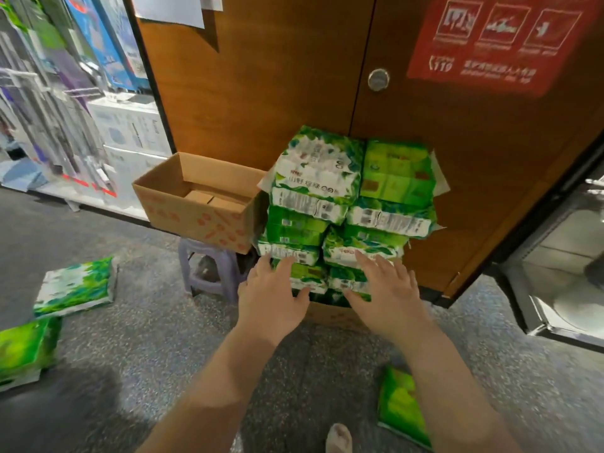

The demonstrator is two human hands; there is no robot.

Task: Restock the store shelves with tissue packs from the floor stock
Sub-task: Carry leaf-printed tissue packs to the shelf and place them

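Hands reach together at frame centre toward a tall stack of green tissue packs (351, 204) standing against a wooden door (261, 93). The left hand (273, 297) and right hand (387, 294) are both released, fingers spread flat on the lowest packs. Lifting well likely means gripping one low bundle from both sides while steadying those above. Loose packs (76, 286) lie on the floor at lower left.

A: How many green tissue packs lie loose on the floor?
B: Three: one (76, 287), another (27, 349), and one more (403, 407).
A: And in the stack (351, 210)?
B: Two columns; an exact count I cannot give.
A: Cardboard boxes?
B: One open box (199, 209), on one plastic stool (209, 268).
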